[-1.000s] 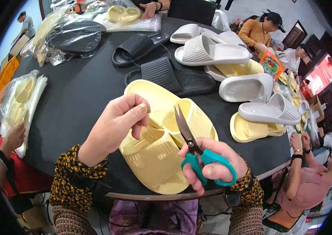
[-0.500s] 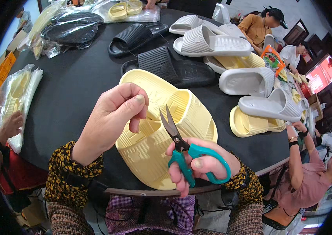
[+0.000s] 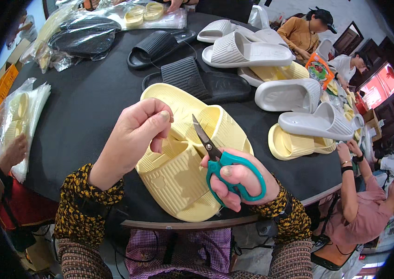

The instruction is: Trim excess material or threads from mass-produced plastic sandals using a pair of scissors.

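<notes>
My right hand [image 3: 247, 180] grips scissors [image 3: 211, 149] with teal handles and dark blades. The blades are closed and point up and away, over a pair of pale yellow slippers. My left hand [image 3: 129, 135] is pinched, thumb against the curled fingers, just left of the blade tips. What it pinches, if anything, is too small to make out. Below both hands, the nearer yellow slipper [image 3: 171, 181] has a ribbed strap with a raised motif. The other yellow slipper [image 3: 227, 128] lies beside it, partly hidden behind the scissors.
Behind lie black slippers [image 3: 225, 86]. Grey slippers [image 3: 248, 51] and another yellow one [image 3: 290, 144] sit at the right. Bagged slippers [image 3: 85, 37] stand at the far left of the black table [image 3: 85, 102]. Another person's hand [image 3: 13, 151] touches plastic bags [image 3: 29, 121]. Co-workers sit along the right.
The scissor blades have gone from parted to closed, and my right hand has shifted slightly right and up. My left hand stays pinched in nearly the same place.
</notes>
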### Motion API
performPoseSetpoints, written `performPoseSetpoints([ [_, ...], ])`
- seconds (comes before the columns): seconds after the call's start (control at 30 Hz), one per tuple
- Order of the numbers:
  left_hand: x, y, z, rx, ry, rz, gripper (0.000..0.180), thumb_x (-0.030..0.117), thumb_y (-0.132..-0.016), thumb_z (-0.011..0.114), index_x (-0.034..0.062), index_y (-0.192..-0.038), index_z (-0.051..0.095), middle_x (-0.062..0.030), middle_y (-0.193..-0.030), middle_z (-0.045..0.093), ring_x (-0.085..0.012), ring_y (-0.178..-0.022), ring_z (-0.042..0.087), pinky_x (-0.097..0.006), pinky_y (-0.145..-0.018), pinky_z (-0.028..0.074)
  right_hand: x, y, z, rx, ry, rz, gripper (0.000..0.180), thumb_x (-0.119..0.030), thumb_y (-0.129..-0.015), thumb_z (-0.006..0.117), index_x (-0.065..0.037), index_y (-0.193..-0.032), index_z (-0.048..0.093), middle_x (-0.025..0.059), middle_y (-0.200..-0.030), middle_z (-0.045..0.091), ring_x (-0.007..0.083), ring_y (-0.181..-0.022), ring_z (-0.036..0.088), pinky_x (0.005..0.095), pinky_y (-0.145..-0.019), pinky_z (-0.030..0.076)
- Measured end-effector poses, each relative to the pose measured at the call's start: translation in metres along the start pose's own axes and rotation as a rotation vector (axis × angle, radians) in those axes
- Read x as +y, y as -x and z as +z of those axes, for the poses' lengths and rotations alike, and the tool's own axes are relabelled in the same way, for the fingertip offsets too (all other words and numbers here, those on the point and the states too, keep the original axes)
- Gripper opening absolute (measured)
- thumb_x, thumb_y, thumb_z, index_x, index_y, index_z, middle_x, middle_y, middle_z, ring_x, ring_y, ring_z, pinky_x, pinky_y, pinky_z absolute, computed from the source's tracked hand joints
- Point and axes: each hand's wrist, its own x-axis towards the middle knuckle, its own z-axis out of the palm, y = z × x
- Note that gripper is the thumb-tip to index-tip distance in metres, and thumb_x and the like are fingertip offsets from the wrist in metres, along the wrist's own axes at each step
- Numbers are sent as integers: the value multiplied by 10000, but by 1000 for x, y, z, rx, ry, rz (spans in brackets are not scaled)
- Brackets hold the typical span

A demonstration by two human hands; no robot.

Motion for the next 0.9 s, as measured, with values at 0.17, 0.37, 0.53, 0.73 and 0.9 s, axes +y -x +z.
performPoseSetpoints([
  [0.17, -3, -2, -1, 58, 25, 47, 147, 121, -941, 496, 0, -883, 554, 10, -678, 511, -33, -521, 460, -177, -483, 389, 0, 3, -10, -51, 59, -79, 382, -178, -875, 466, 30, -1193, 425, 75, -685, 538, 128, -443, 490, 232, -409, 394],
  [0.37, 5, -1, -12, 282, -80, 306, 143, 104, -945, 483, -5, -900, 564, 5, -684, 506, -46, -534, 464, -188, -496, 390, -2, 1, -26, 22, -27, -312, 452, -287, -855, 514, 11, -1185, 433, 73, -676, 534, 122, -439, 489, 224, -386, 387],
  [0.53, 31, 27, -16, 403, -56, 492, 181, 133, -976, 442, -12, -956, 550, -4, -714, 499, -47, -556, 444, -208, -545, 409, 0, -8, -58, 66, -127, -441, 470, -327, -891, 540, -10, -1220, 432, 48, -682, 511, 107, -420, 441, 245, -346, 369],
  [0.73, 32, 143, -50, 430, -432, 506, 157, 108, -980, 431, -6, -1010, 534, -16, -725, 498, -47, -567, 435, -205, -549, 402, -1, -17, -76, 194, -81, -486, 492, -347, -882, 584, -12, -1220, 461, 27, -733, 523, 83, -446, 464, 227, -344, 370],
  [0.9, -1, 228, -86, 826, -706, 344, 111, 95, -967, 488, 5, -1001, 542, 2, -742, 493, -36, -600, 438, -171, -551, 379, 5, -20, -78, 94, -87, -495, 431, -299, -956, 475, -7, -1269, 431, 23, -695, 454, 75, -426, 419, 218, -320, 342],
])
